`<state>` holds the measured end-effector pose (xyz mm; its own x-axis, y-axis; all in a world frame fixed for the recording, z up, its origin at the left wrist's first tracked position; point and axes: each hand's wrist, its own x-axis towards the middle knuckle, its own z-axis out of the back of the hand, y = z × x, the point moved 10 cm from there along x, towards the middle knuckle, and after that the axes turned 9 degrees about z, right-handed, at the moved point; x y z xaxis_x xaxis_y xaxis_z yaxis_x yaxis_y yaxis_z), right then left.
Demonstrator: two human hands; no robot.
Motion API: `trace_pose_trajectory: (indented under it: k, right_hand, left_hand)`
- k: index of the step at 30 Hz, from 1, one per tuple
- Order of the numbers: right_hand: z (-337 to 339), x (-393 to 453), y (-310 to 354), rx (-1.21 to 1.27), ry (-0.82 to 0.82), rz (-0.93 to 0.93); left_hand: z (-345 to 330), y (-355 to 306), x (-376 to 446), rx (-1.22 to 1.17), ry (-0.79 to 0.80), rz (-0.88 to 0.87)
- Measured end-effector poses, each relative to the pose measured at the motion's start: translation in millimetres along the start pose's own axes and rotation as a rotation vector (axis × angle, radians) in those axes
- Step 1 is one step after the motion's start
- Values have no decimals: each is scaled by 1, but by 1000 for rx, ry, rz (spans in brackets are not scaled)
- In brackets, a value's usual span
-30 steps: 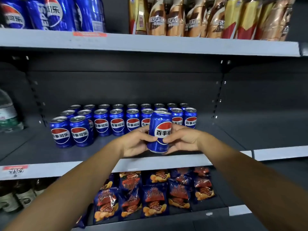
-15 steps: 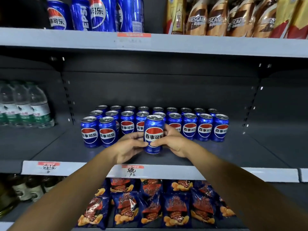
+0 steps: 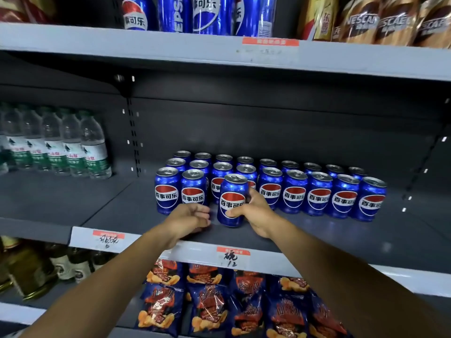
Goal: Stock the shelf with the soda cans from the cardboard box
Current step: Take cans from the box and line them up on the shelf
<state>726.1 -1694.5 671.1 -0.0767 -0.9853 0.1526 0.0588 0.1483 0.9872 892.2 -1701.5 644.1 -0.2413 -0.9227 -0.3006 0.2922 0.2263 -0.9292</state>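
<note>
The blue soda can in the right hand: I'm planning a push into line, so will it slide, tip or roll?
The blue soda can stands upright on the flat grey shelf, so it will probably slide rather than roll. It is taller than wide; a push near the top might tip it. The right hand grips mid-height, likely steadier.

Back-row cans (image 3: pixel 245 160) mostly hidden; upper-shelf cans (image 3: pixel 207 13) cut off

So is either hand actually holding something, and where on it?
The right hand grips the front soda can around its side, thumb across the label. The left hand holds nothing.
</note>
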Motion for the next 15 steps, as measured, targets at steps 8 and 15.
trace_pose_trajectory:
  k: [8, 15]
  right_hand:
    - [-21, 16, -6, 1, -29, 22]
    - [-24, 24, -15, 2, -45, -1]
  left_hand:
    - [7, -1, 9, 279, 9, -100]
    - [3, 0, 18, 402, -20, -147]
